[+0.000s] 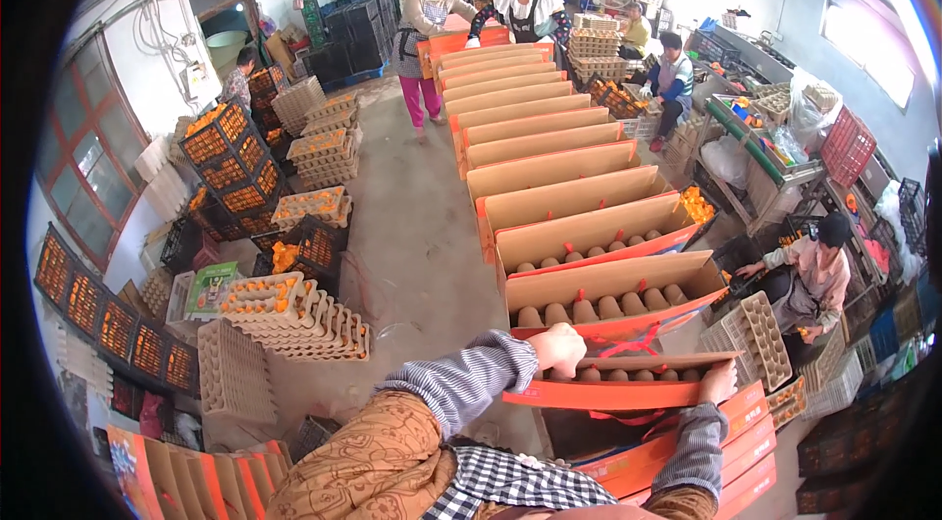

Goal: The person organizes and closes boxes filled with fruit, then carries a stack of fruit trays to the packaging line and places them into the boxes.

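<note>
Orange-sided cardboard boxes (603, 395) hold rows of brown domes (583, 310).

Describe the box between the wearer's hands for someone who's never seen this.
Find the long row of open orange cardboard boxes. At its near end is an orange rectangular cardboard box, set apart by the wearer's left hand and right hand at its ends.
</note>
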Action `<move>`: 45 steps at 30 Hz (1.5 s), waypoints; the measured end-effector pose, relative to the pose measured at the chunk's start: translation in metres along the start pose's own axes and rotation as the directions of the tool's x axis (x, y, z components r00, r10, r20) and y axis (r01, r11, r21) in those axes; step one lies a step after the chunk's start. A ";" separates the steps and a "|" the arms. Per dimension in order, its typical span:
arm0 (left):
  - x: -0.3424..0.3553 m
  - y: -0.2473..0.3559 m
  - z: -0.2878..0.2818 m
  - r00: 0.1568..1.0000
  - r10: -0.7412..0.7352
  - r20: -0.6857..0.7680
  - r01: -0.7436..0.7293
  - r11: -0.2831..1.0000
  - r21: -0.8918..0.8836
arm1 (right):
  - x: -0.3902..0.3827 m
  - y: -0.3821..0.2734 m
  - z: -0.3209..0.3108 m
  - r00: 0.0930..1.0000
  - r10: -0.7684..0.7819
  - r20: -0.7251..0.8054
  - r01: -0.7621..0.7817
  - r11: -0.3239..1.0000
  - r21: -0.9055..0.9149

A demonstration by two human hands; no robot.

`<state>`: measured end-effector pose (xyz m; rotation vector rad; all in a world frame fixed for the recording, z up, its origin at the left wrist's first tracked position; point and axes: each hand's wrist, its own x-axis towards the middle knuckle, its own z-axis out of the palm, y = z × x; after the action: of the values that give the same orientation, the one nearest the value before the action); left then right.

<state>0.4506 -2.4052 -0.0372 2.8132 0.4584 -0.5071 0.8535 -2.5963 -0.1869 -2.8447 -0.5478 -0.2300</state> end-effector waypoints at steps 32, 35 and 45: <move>-0.002 0.036 0.126 0.931 -0.121 -0.345 0.122 0.992 -0.020 | -0.055 -0.021 -0.092 0.486 -0.861 -0.149 0.745 0.319 0.586; 0.017 0.037 0.104 0.931 -0.060 -0.359 0.056 0.998 -0.020 | -0.084 -0.073 -0.101 0.042 -0.960 0.276 0.917 0.147 0.370; 0.017 0.032 0.106 0.942 -0.070 -0.329 0.056 0.997 -0.054 | -0.070 -0.105 -0.118 -0.050 -0.921 0.385 0.946 0.080 0.315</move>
<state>0.4452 -2.4617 -0.1342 2.8544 0.6169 -0.0301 0.7367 -2.5564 -0.0662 -1.8273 -2.6376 0.3582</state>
